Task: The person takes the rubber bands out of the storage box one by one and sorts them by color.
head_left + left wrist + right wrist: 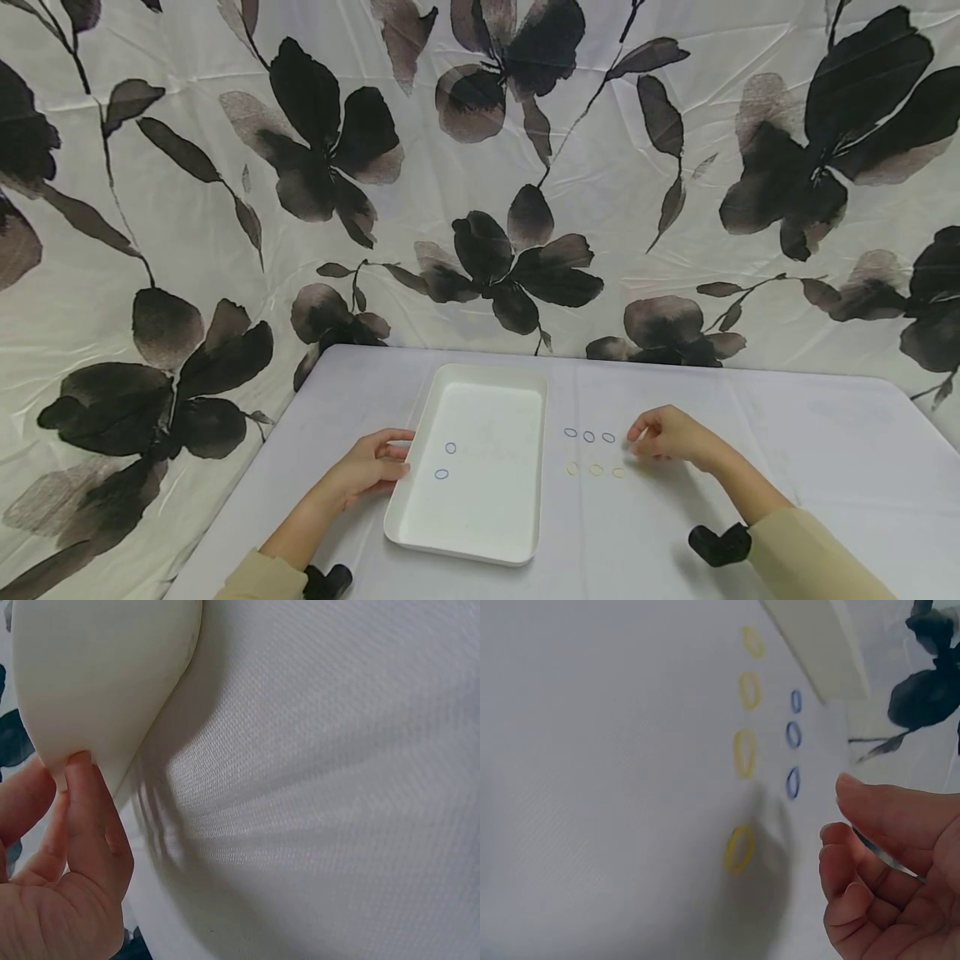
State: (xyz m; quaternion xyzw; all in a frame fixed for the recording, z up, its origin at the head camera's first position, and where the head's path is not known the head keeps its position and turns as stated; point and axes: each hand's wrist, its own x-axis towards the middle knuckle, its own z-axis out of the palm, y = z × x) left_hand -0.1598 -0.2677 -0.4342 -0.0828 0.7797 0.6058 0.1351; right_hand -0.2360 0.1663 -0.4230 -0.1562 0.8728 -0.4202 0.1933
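Observation:
My left hand [371, 465] grips the left side of a white rectangular tray [468, 552]; in the left wrist view, the thumb and fingertips pinch its edge [97, 682]. Inside the tray lie two thin blue rings [451, 448]. On the table to its right, three more blue rings [588, 437] form a row. Yellow rings [596, 470] line up nearer me; the right wrist view shows several, the closest one [740, 848] beside my hand's shadow. My right hand [671, 433] hovers at the right end of the rows, fingers loosely bent, thumb tip apart from them, no ring visible between.
A white cloth covers the table [825, 442]. Behind its far edge hangs a pale curtain [637, 208] with dark flowers. Black devices [720, 545] sit at both wrists, below light sleeves [813, 550].

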